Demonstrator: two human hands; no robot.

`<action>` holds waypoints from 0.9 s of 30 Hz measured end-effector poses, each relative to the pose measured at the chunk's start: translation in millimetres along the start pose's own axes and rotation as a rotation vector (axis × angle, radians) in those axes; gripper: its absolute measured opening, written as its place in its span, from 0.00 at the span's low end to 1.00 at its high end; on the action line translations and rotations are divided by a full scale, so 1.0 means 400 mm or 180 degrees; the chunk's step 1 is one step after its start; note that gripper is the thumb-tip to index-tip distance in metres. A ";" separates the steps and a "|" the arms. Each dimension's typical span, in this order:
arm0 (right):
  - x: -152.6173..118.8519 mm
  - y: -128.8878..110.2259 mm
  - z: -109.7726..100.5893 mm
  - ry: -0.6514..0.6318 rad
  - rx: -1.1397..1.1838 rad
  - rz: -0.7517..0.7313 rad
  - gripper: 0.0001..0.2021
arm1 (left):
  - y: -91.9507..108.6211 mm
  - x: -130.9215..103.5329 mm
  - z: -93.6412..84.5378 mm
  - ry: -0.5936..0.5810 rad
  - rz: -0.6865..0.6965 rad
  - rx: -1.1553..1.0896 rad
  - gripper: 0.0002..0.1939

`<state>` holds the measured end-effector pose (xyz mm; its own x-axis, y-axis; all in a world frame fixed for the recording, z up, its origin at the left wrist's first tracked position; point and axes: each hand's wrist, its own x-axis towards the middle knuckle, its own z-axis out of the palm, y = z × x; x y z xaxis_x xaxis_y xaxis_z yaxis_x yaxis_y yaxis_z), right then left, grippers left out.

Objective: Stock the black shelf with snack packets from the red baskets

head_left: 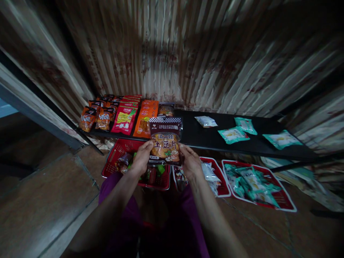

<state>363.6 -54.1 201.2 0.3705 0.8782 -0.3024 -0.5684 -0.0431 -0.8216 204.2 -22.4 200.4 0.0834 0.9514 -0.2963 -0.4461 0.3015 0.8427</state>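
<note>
A dark brown bag of potato chips (166, 141) with a clear window is held upright in front of the shelf edge. My left hand (143, 156) pinches its left side, and my right hand (190, 159) grips the lower right side. Behind it, partly hidden, a similar brown bag (166, 109) lies on the black shelf (185, 132). Just left of that are an orange snack packet (145, 120) and red snack packets (125, 118). Below the held bag, a red basket (122, 145) contains a few packets.
Small orange bags (104, 118) stand at the shelf's left end. Teal packets (233, 135) and a white packet (205, 122) lie on its right half. On the floor, one red basket (227, 188) contains silvery packets, another (288, 202) teal ones. A corrugated curtain (166, 53) hangs behind.
</note>
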 end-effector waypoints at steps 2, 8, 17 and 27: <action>0.010 0.008 -0.005 0.0052 0.0090 0.0028 0.14 | 0.001 -0.003 0.001 -0.0103 -0.0024 -0.0062 0.21; 0.025 0.035 0.005 0.0185 0.0156 -0.0124 0.14 | 0.017 -0.019 -0.005 -0.0311 -0.0147 -0.0059 0.18; 0.053 0.001 0.027 0.0402 -0.0179 -0.0352 0.10 | 0.021 -0.057 -0.032 -0.0335 -0.0319 0.0215 0.04; -0.073 0.055 0.007 -0.0112 0.0227 0.0415 0.13 | 0.007 -0.058 0.032 0.0183 -0.0009 0.0005 0.07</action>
<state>338.3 -79.4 193.0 0.2650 0.8836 -0.3860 -0.6612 -0.1248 -0.7397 212.6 -43.0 215.5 0.0334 0.9455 -0.3239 -0.4444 0.3044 0.8425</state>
